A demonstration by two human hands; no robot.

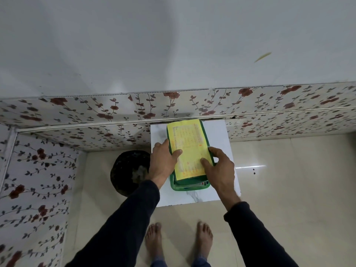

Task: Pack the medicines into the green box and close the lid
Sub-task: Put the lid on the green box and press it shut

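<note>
The green box (189, 186) sits on the small white surface (221, 135), long axis running away from the person. Its lid (189, 149) w/ yellow label rides skewed: far end overhangs, near box rim still exposed (contents barely visible). Left hand (163, 160) and right hand (219, 166) flank it equally near, fingers (207, 164) spread flat, pinching the lid's edges. Needs pulling nearward; room all round, surface edges near.

green plastic box (189, 186), yellow paper-faced lid (189, 149), glossy marble-look table (221, 132).
</note>
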